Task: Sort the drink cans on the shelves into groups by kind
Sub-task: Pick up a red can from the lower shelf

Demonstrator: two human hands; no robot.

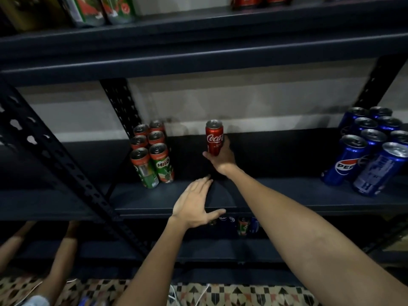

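While it stands upright in the middle of the dark middle shelf (276,195), the red cola can (213,138) shows a slim red body, white script lettering on its front and a silver top with the pull tab in place. Whether its base touches the shelf cannot be told, since the hand covers it.

Right hand (221,159): reaching in from the right, fingers and thumb curled round the lower half of the red cola can, thumb on the left side, fingers wrapped behind and to the right.

Left hand (194,204): flat and relaxed, fingers straight and close together, thumb spread out to the right; it lies at the front edge of the middle shelf, holding nothing.

Green malt-drink cans (152,151): six, in two rows of three at the left of the same shelf, green and red bodies, silver tops, well apart from the red cola can.

Blue cola cans (373,146): a cluster at the right end of the shelf, blue bodies with a round red, white and blue logo, silver tops, well apart from the red cola can.

Top shelf (198,23): green cans (103,9) at left, red cans (260,1) at right, both cut off by the frame.

Lower shelf: a few cans (242,226) in shadow, kinds unclear.

Floor: patterned tiles (242,294).
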